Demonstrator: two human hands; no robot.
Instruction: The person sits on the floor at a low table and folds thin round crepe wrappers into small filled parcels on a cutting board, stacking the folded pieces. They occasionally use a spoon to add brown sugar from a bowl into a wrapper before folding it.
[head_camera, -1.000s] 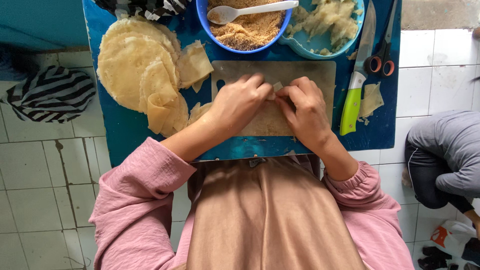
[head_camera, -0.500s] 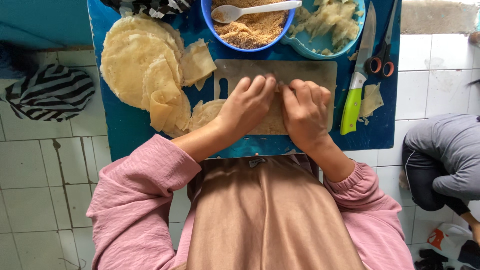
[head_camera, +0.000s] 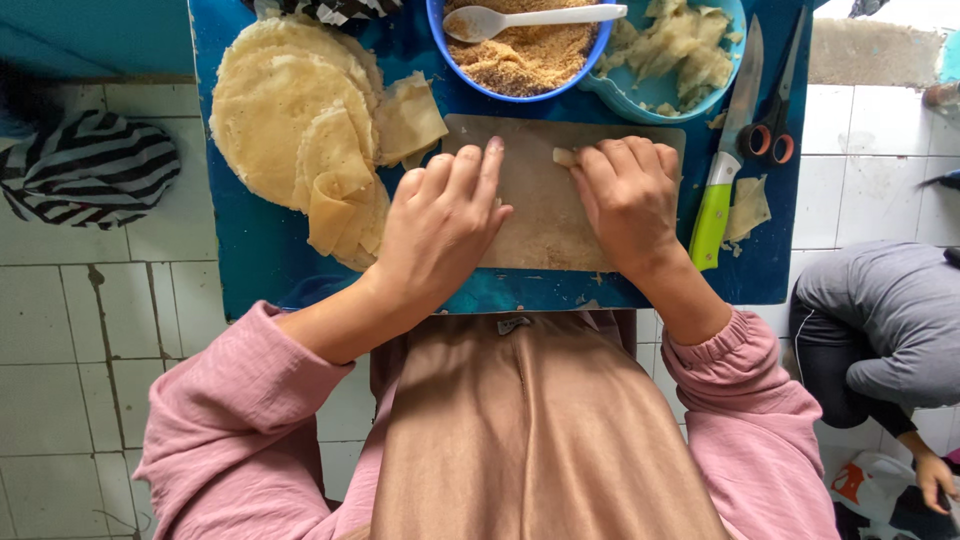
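Observation:
My right hand (head_camera: 625, 200) is curled over a small pale rolled wrapper (head_camera: 565, 157) on the tan cutting board (head_camera: 535, 235); only the roll's left end shows past my fingertips. My left hand (head_camera: 440, 225) lies flat on the board's left part, fingers stretched out and holding nothing. Left of it a stack of round thin wrappers (head_camera: 280, 110) with some folded pieces rests on the blue table (head_camera: 260, 260). Both pink sleeves reach in from below.
A blue bowl of brown crumbly filling (head_camera: 525, 55) with a white spoon (head_camera: 530, 18) stands behind the board, beside a light-blue dish of pale rolled pieces (head_camera: 680, 50). A green-handled knife (head_camera: 725, 170) and scissors (head_camera: 775, 120) lie right. Another person in grey (head_camera: 885, 320) crouches on the tiled floor.
My hands were together at the board's middle over the wrapper. Now the left hand has come off and lies flat, while the right hand has rolled the piece toward the board's far edge.

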